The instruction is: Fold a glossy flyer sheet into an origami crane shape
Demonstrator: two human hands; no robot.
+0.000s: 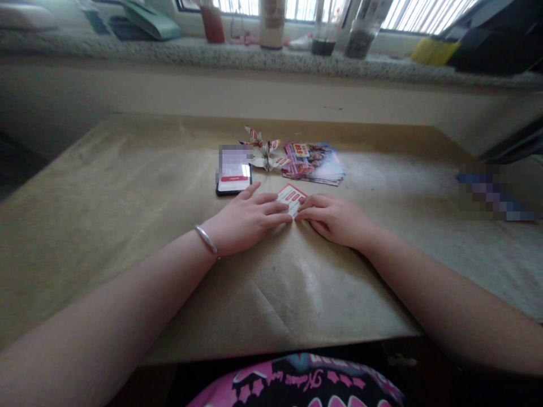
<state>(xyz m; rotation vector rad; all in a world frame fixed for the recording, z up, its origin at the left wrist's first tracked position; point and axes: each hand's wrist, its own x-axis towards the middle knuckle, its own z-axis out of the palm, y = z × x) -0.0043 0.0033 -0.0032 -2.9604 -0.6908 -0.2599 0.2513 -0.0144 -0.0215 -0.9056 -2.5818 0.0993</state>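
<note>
A cloth-covered bench fills most of the view, with a stone sill behind it carrying containers. Over the near part of the bench reach two bare hands, angled toward each other. The left hand, with a bangle at the wrist, lies palm down, its fingers slightly spread and the tips on the left side of the paper. The right hand has its fingers drawn narrowly together, tips at the paper's right side; whether the thumb pinches from below cannot be told. Beyond the paper, to the right, lies a leaflet stack; to the left, a phone sits near the left thumb, and a folded figure stands between phone and stack. Smallest is the paper, flat on the bench between the hands, one corner toward the wearer. The step in hand appears to be aligning or pressing a fold; the next move probably calls for matched edges, one hand steadying, the other creasing.
</note>
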